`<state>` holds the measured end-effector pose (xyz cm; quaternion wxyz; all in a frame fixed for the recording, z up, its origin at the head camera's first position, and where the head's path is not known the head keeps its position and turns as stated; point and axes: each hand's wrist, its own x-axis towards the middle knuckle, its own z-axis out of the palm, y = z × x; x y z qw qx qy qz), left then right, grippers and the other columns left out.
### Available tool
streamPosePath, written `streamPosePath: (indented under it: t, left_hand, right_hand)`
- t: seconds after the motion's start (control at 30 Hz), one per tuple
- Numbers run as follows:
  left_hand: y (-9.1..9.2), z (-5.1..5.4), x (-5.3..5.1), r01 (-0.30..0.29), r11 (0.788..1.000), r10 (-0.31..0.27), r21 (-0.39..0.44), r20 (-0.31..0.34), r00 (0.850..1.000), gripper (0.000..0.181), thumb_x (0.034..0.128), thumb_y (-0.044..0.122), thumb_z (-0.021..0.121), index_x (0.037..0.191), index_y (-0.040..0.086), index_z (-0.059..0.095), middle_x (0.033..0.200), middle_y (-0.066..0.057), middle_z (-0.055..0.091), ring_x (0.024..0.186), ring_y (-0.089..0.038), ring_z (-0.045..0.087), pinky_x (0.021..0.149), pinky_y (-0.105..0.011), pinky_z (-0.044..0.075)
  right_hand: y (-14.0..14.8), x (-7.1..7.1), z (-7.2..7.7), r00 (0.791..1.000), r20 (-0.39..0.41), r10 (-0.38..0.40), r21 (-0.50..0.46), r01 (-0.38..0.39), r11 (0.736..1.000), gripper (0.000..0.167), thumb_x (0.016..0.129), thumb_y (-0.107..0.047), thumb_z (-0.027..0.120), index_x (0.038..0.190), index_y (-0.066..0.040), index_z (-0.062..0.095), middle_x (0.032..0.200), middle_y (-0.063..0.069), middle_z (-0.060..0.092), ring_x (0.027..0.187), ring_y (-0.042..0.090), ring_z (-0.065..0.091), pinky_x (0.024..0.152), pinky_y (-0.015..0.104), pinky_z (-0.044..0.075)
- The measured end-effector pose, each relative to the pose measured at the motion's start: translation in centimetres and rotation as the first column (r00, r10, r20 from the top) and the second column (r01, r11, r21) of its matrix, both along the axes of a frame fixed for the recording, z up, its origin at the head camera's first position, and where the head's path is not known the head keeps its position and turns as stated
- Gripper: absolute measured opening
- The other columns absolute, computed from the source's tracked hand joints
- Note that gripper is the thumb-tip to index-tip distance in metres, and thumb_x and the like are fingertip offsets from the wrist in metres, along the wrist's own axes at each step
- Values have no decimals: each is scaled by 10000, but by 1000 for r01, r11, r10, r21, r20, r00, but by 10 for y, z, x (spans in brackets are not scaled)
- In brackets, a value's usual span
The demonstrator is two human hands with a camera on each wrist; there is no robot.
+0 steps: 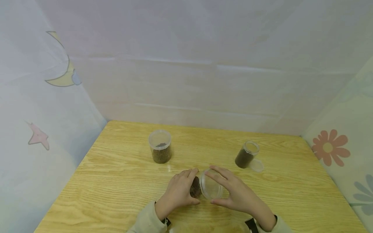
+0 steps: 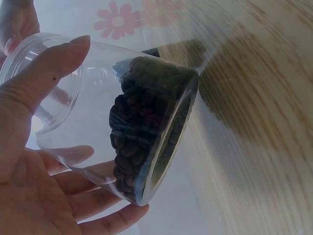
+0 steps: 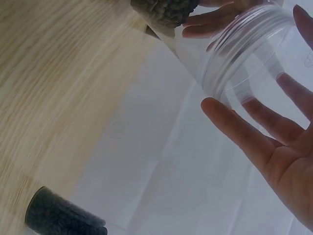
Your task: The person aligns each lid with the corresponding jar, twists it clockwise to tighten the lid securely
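A clear plastic jar [image 2: 100,103] with dark brown beans [image 2: 134,132] in its bottom end is tilted over to the right. My left hand [image 1: 180,188] grips its side, thumb across the near face and fingers on the far one. At the jar's other end is a clear ridged lid [image 3: 249,44]. My right hand [image 1: 234,191] holds that lid, with the thumb and fingers spread around its rim. Both hands are close together near the front of the table.
Behind the hands to the left stands a wider lidded jar [image 1: 161,153], partly filled with dark pieces. At the right is a narrower jar [image 1: 244,158] of dark contents, with a clear disc-shaped lid [image 1: 257,165] lying beside it. Printed cloth walls enclose the wooden table [image 1: 116,181].
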<state>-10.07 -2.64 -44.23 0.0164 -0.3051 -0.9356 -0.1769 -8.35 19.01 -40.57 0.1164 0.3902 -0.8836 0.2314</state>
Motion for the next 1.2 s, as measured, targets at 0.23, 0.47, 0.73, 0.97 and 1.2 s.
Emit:
streamPosePath:
  t: [0.23, 0.47, 0.73, 0.97, 1.2]
  left_hand:
    - [1, 2, 0, -9, 1000, 10, -9, 26, 1000, 922, 568, 459, 835, 1294, 80, 411, 1213, -120, 551, 1068, -278, 551, 844, -420, 475]
    - [1, 2, 0, -13, 1000, 13, -6, 37, 999, 913, 573, 450, 836, 1295, 86, 413, 1213, -116, 552, 1069, -276, 550, 849, -420, 472]
    - [1, 1, 0, -7, 1000, 7, 4, 23, 1000, 917, 565, 446, 841, 1293, 86, 414, 1210, -116, 553, 1067, -273, 551, 841, -421, 476]
    - [1, 1, -1, 11, 1000, -11, 4, 15, 1000, 931, 561, 447, 842, 1298, 76, 413, 1218, -114, 550, 1070, -267, 552, 837, -410, 483]
    - [-1, 1, -3, 19, 1000, -19, -3, 31, 999, 929, 564, 454, 839, 1299, 77, 413, 1222, -113, 550, 1079, -263, 547, 839, -410, 483]
  right_hand:
    - [-2, 2, -2, 996, 36, -80, -10, 80, 997, 765, 700, -457, 744, 1348, -185, 441, 1292, 112, 483, 1112, 312, 510, 796, 465, 490]
    - [-7, 5, -3, 985, 53, -165, -15, 166, 986, 763, 707, -492, 725, 1336, -154, 457, 1251, 148, 521, 1049, 343, 546, 757, 485, 500]
    - [-12, 6, -6, 975, 18, -223, -48, 224, 973, 729, 729, -510, 700, 1285, -81, 503, 1146, 173, 580, 979, 357, 580, 713, 459, 520]
    - [-11, 6, -6, 973, 2, -231, -23, 231, 973, 758, 723, -527, 692, 1289, -65, 489, 1137, 174, 580, 969, 359, 584, 714, 459, 520]
    - [-8, 5, -4, 979, 7, -204, 27, 204, 979, 817, 693, -531, 702, 1331, -89, 448, 1188, 165, 551, 989, 344, 577, 722, 444, 519]
